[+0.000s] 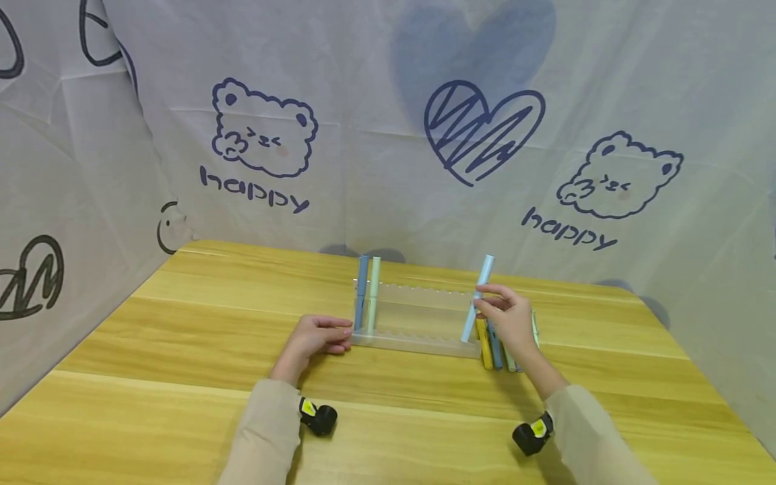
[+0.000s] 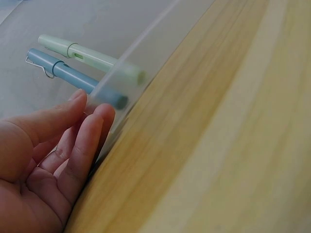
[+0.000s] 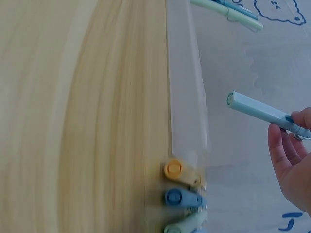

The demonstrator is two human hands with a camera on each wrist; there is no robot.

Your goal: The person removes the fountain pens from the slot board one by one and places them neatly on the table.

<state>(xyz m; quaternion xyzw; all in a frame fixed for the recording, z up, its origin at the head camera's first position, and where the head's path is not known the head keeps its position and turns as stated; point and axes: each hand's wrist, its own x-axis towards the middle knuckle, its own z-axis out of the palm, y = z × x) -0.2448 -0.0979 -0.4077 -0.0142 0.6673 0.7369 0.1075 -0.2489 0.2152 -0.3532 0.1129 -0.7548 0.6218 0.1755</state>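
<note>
A clear pen rack with notched rows stands on the table. A dark blue pen and a light green pen stand in its left end, side by side. My left hand pinches the rack's left end between thumb and fingers, close to the dark blue pen. With thumb and fingertips, my right hand holds a light blue pen, tilted, at the rack's right end. The right wrist view shows the lower end of this light blue pen apart from the rack's front ledge.
Several pens lie beside the rack's right end, partly hidden by my right hand; a yellow pen and a blue pen are among them. Behind the wooden table hangs a white cloth with printed bears and hearts.
</note>
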